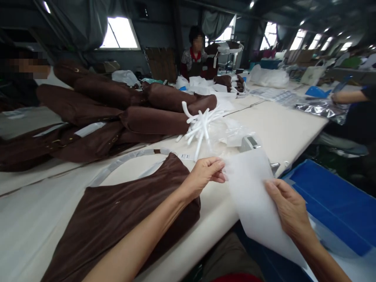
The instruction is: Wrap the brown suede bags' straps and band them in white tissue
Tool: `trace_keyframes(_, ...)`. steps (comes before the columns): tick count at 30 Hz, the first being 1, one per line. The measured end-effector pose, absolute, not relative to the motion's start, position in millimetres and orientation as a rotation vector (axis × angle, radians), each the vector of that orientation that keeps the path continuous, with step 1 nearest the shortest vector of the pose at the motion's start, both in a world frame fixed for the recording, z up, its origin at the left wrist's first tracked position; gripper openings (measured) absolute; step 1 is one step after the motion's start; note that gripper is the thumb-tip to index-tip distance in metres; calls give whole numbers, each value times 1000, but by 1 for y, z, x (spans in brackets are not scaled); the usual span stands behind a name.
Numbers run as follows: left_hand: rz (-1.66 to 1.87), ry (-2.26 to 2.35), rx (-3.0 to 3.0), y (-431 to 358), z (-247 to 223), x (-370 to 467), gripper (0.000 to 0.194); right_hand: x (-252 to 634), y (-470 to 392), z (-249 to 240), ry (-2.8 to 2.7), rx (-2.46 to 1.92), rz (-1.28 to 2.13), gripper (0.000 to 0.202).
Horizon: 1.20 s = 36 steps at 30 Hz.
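Note:
Between my two hands hangs a thin white sheet [249, 192], which looks like tissue paper or soft foam. My left hand [208, 172] pinches its upper left edge, fingers closed. On the right edge, my right hand [289, 203] grips the sheet between thumb and fingers. Under my left forearm a dark brown handbag [126, 211] lies on the table. Its strap [117, 164] is wrapped in pale covering and arches behind it, with a white tag [186, 156] near the top corner. A grey metal tape dispenser or similar block [249, 144] stands just behind the sheet.
Stuffed brown bags [158, 121] are piled at the back left. White foam tubes [202, 125] lie beside them on the pale table [282, 121]. A blue box [337, 203] stands at the right below table height. Co-workers are across the table and at the right, where an arm [349, 96] handles clear plastic.

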<state>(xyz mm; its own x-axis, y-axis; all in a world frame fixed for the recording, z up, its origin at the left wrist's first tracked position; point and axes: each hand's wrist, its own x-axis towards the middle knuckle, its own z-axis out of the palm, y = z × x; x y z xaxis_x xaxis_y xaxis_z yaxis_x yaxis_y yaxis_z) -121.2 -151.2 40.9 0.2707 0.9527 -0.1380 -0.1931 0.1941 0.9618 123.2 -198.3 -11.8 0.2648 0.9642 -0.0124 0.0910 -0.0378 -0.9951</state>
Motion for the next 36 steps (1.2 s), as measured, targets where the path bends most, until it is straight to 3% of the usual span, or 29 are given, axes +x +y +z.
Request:
trace_keyframes(6, 999, 925, 1055, -137, 36, -86, 36, 158, -188, -5, -1186, -1561, 465, 37)
trace_keyframes(9, 1072, 1009, 1099, -129, 30, -69, 32, 165, -193, 0, -1444, -1327, 226, 18)
trace_keyframes(12, 1155, 959, 947, -125, 26, -50, 31, 164, -202, 3, -1778, -999, 90, 28)
trace_keyframes(17, 1234, 757, 776, -127, 23, -20, 34, 162, -214, -9, -2040, -900, 218, 33)
trace_keyframes(22, 1178, 699, 815, -130, 15, -7, 32, 171, -213, -25, -1708, -1145, 166, 34)
trace_keyframes(26, 1189, 748, 889, -134, 8, -3, 32, 166, -206, -27, -1725, -1316, 270, 96)
trace_keyframes(27, 1192, 759, 896, -135, 7, -2, 32, 163, -204, -26, -1749, -1318, 301, 100)
trace_keyframes(32, 1180, 824, 948, -140, 4, -2, 35, 160, -200, -24, -1473, -1266, 590, 49)
trace_keyframes(36, 1162, 868, 959, -142, 1, -2, 37, 164, -203, -21, -1112, -1272, 1031, 58)
